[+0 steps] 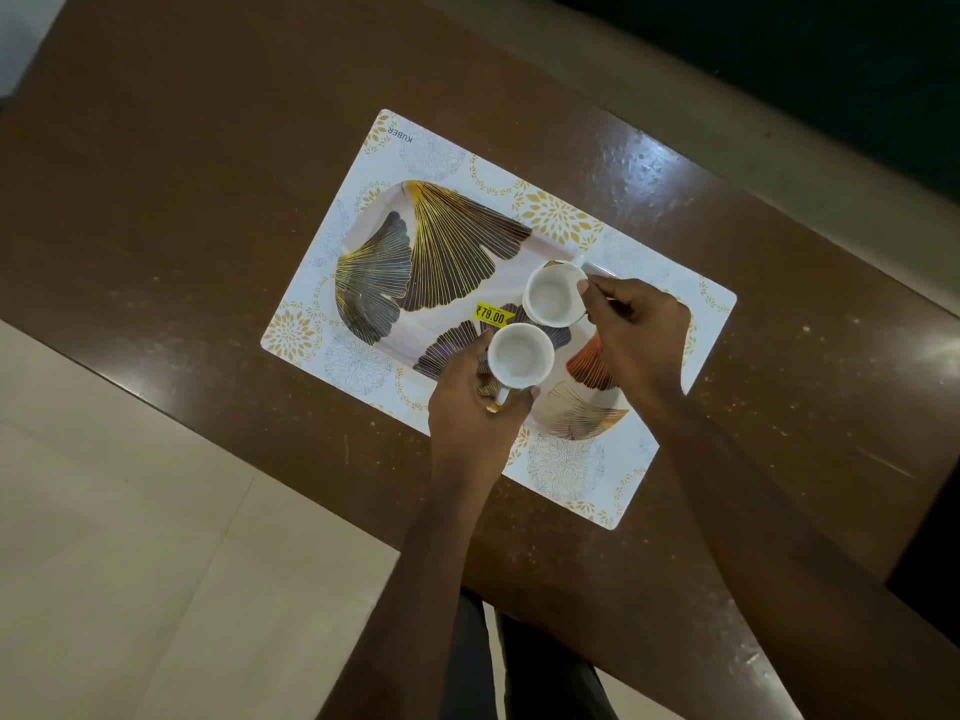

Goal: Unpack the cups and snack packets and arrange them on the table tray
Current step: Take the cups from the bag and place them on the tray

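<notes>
Over a brown table (208,200), my two hands worked at a leaf-patterned tray (452,241) resting on a white placemat (571,475) printed with gold flowers. My left hand (472,413) was closed around the near cup (519,356), fingers wrapped at its handle side; whether its base touched the tray I could not tell. My right hand (634,335) gripped the far cup (555,293) at its rim and side, fingertips pinched against the wall. Both cups sat just beside each other over the right half of the tray, close to a yellow price sticker (491,315) stuck on its surface.

By my reading, the job was roughly midway: both cups were out of any packing and at the tray, though neither had been let go. No snack packets appeared anywhere in view, so that part seemed left to do, and the left half of the tray lay bare for them.

Each cup was small, white and empty, round-mouthed, with a thin gold touch at the handle; both stood upright, mouths up.
</notes>
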